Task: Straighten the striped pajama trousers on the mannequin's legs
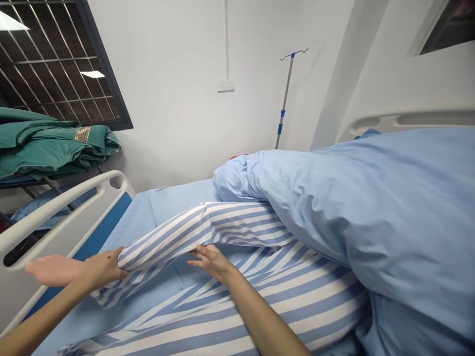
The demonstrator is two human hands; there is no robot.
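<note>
A leg in blue-and-white striped trousers (241,217) lies bent over the bed, raised a little at the knee. From its cuff sticks a bare pinkish foot (55,269), pointing left. My left hand (104,267) is closed round the ankle at the cuff. Under the lower edge of the same trouser leg, near the knee, is my right hand (211,260); its upper fingers touch the cloth while another digit stands apart below. The other striped trouser leg (230,321) lies nearer to me, under my right forearm.
A puffed blue quilt (334,198) covers the right side of the bed. At the left stands the white footboard (63,217), with folded green cloth (55,146) on a rack behind. A drip stand (285,99) rises by the far wall.
</note>
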